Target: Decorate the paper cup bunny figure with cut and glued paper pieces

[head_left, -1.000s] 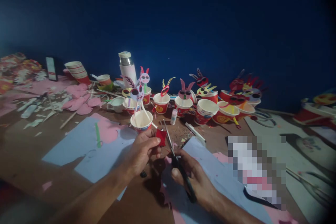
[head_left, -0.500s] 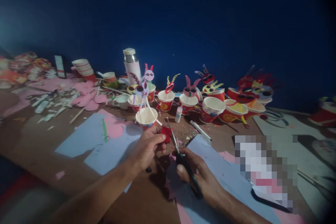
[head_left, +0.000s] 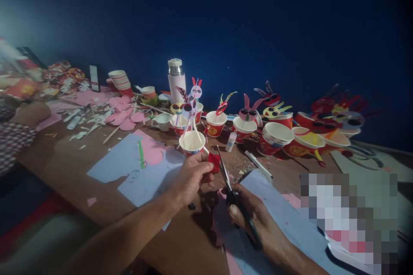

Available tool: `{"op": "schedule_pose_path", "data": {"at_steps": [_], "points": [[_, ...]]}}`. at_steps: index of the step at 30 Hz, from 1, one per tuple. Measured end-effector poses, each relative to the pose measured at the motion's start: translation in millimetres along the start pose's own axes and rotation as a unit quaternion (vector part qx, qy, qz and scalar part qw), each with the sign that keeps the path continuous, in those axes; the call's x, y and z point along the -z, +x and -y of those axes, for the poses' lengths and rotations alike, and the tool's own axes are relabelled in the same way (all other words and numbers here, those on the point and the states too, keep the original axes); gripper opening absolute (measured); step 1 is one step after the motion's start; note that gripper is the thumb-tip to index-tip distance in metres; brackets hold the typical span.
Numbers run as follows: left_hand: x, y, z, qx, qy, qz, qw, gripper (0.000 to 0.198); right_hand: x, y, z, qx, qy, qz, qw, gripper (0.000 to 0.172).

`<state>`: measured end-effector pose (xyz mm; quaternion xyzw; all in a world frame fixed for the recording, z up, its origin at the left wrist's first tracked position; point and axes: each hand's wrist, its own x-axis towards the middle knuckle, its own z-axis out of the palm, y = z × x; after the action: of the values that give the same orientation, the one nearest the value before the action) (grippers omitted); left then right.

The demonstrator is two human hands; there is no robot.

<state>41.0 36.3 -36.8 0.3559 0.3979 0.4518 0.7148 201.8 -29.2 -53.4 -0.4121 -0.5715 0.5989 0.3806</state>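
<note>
Red paper scrap: held it pinched between thumb and fingertips of the left hand, just above the wooden table, near the middle of the view. Gripped black-handled scissors in the right hand, fingers clenched through the loops, blades pointing toward 11 o'clock and lying just beside the scrap at its 3 o'clock. Could not tell whether the blades touched the paper.

Saw a paper cup with thin sticks standing in it at 10 o'clock from the scrap, just beside the left thumb. Held the right hand over a pale blue sheet at 4 o'clock. Noted a second blue sheet at 9 o'clock, with a pink cut-out and a green strip lying on it.

Found a small glue stick upright at 1 o'clock and, beyond it, from 12 to 2 o'clock, a row of red cups topped with paper faces in sunglasses. Spotted a white flask at 11 o'clock behind that row, against the dark blue wall.

Made out, farther off at 10 o'clock, a tilted stack of cups, a phone standing upright, and pink petals among white trimmings. Glimpsed, at 9 o'clock by the frame edge, another person's checked sleeve.
</note>
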Motion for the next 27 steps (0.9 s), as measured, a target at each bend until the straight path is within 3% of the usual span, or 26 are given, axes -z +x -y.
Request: {"op": "schedule_pose_path", "data": {"at_steps": [17,27], "points": [[-1.4,-1.2,1.2,-0.006,0.031,0.012,0.999,0.011,-0.4,-0.6,0.5,0.003,-0.011,0.013,1.000,0.036],[-4.2,-2.5,1.5,0.024,0.025,0.001,0.999,0.014,-1.2,2.7,4.4,0.002,0.011,0.004,1.000,0.037]]}}
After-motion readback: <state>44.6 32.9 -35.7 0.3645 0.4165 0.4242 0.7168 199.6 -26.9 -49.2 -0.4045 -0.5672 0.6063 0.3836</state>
